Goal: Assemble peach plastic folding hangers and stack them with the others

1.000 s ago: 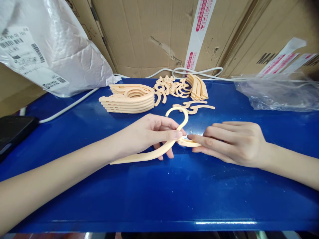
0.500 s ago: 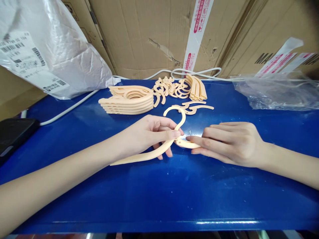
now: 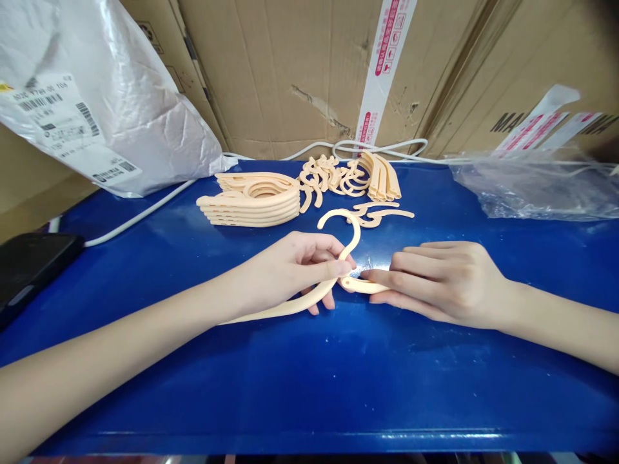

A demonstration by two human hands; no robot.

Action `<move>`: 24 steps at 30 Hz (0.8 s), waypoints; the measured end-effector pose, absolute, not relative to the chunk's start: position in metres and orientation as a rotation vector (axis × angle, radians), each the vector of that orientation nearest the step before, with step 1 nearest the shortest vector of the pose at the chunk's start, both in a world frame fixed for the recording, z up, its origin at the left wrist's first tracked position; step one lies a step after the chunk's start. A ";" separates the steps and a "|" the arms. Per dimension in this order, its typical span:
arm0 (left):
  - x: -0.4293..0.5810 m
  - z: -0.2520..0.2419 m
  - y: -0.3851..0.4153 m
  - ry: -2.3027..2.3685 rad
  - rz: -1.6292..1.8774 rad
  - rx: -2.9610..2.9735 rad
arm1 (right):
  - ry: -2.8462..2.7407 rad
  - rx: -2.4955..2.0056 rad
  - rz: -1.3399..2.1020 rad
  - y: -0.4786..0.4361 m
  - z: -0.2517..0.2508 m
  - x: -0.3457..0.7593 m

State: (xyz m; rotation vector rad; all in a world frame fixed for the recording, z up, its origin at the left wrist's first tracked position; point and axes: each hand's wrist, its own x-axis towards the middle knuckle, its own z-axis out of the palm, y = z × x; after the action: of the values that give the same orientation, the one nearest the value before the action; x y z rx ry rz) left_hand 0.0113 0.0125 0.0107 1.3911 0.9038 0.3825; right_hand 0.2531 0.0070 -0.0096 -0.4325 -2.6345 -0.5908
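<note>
My left hand [image 3: 290,270] is closed around the middle of a peach plastic hanger piece [image 3: 285,308] whose hook [image 3: 344,222] rises behind my thumb. My right hand [image 3: 445,280] lies over a second curved peach arm [image 3: 360,285], its fingers pinching that arm against the first piece's joint. Both pieces rest low over the blue table [image 3: 309,374]. Most of the right-hand arm is hidden under my fingers.
Behind my hands lie a stack of assembled hangers [image 3: 251,200], a pile of loose hooks [image 3: 331,175], a bundle of arms [image 3: 384,175] and two loose parts [image 3: 382,212]. A white bag [image 3: 97,96], a clear bag [image 3: 536,187], white cables [image 3: 382,143] and a black device [image 3: 29,261] ring the table.
The hands hold the same two pieces at the same joint; the hook has tilted slightly upright and the view has shifted a little.
</note>
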 end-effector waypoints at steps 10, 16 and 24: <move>0.011 0.008 0.011 0.916 0.397 1.414 | -2.691 -0.536 -0.370 0.010 -0.010 0.253; 0.010 0.007 0.011 0.907 0.416 1.405 | -2.677 -0.590 -0.325 0.011 -0.009 0.252; 0.007 0.006 0.012 0.886 0.412 1.373 | -2.686 -0.590 -0.324 0.012 -0.009 0.252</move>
State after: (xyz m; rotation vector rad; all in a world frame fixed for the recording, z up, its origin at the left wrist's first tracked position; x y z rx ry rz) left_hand 0.0072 0.0123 0.0062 1.3734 0.8861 0.4124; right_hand 0.2524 0.0116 -0.0093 -0.5901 -2.6865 -0.3240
